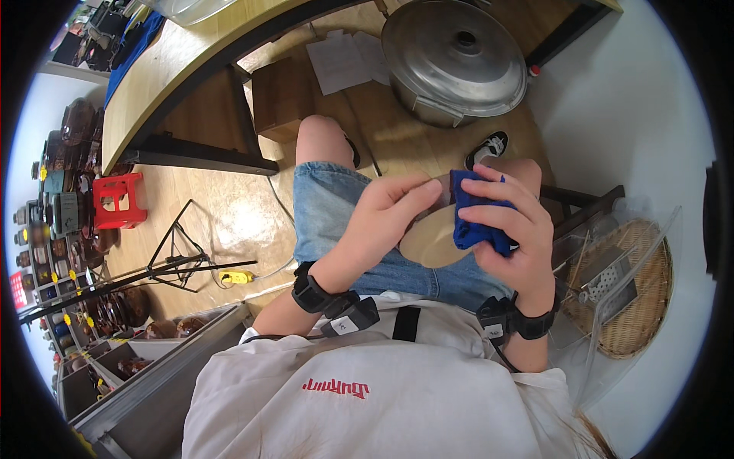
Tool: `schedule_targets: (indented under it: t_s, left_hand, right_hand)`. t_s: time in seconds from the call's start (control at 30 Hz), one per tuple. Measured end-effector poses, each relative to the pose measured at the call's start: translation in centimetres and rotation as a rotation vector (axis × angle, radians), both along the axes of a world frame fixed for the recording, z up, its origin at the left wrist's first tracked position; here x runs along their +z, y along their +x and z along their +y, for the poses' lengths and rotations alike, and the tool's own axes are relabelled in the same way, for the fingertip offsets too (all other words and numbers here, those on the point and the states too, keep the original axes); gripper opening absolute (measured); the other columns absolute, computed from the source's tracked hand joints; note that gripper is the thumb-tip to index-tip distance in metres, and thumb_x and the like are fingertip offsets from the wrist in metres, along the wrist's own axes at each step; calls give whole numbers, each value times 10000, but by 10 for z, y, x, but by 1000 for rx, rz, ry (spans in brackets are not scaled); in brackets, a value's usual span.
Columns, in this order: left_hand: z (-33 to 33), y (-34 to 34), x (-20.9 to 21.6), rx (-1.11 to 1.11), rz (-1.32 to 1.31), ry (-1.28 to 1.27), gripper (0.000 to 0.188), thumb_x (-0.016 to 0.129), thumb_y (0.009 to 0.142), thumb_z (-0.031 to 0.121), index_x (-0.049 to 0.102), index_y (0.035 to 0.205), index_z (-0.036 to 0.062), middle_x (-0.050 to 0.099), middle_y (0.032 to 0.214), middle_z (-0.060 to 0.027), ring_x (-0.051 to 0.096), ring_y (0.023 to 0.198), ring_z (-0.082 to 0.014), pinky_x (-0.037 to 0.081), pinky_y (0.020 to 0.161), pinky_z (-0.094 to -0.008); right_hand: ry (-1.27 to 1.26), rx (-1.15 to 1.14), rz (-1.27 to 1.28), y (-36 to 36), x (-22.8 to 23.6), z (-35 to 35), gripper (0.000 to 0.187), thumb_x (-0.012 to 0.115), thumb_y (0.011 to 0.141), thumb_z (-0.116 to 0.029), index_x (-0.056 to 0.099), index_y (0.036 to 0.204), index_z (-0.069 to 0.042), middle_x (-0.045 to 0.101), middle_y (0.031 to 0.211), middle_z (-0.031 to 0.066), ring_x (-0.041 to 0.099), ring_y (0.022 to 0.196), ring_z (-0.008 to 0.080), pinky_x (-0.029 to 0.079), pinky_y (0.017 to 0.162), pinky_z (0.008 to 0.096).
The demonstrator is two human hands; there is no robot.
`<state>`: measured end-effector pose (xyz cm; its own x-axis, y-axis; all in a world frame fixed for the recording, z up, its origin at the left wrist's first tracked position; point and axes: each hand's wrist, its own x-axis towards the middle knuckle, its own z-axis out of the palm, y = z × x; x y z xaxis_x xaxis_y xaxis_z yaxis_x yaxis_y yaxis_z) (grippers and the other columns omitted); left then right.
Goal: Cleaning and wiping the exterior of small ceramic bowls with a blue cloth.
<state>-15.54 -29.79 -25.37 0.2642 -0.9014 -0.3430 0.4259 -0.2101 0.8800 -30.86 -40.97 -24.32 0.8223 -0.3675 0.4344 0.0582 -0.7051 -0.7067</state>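
Pinching a beige rounded piece (434,239) right of frame centre, the left hand (394,206) is forming a narrow grip while the right hand (520,229) is clasping a blue cloth (466,229) at its edge, where hard pushing could dislodge it.

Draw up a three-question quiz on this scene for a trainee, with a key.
1. Beside the smooth, rounded beige object, the right hand holds:
A) a red plastic stool
B) a bunched dark-blue cloth
C) a round wicker basket
2. True or false: the round, silver-coloured metal pot has its lid off.
3. Does one wrist wear a black strapped band, or do both?

Key: 1. B. 2. False; it is on. 3. Both.
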Motion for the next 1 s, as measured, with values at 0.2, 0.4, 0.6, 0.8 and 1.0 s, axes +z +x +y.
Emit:
schedule_targets:
  t_s: [0.2,0.4,0.6,0.8,1.0]
  left_hand:
    - [1,3,-5,139,144,-55,191,519,867,190,602,858,18,540,677,42,452,584,2,348,491,-167]
    - [-4,11,-3,237,186,-213,163,494,873,153,581,803,35,536,687,48,472,622,-9,372,545,-177]
    - [-10,14,5,323,284,-202,166,485,873,157,554,785,35,544,710,33,509,661,-38,400,587,-194]
    - [-6,12,-1,176,290,-241,189,484,870,157,521,722,46,509,669,45,457,615,-19,356,547,-180]
    - [-4,6,-1,307,219,-219,178,484,865,148,542,746,29,532,688,32,472,625,-29,361,556,-184]
  right_hand:
    - [95,-100,-103,0,-8,2,356,598,521,-15,627,872,-67,592,1020,106,556,992,337,448,843,389]
    - [138,-254,-116,-13,-23,9,321,582,545,-3,620,862,-32,606,963,137,575,957,308,441,850,363]
    - [425,-431,-296,-15,-14,3,213,580,697,-88,596,883,14,607,982,136,552,884,217,410,815,299]
    - [-1,-299,-103,1,9,-3,300,605,635,-55,619,934,-33,584,1054,158,545,878,286,417,822,331]
    - [122,-284,-140,2,-6,11,296,604,650,-66,616,944,-34,574,1068,162,561,994,314,424,881,363]
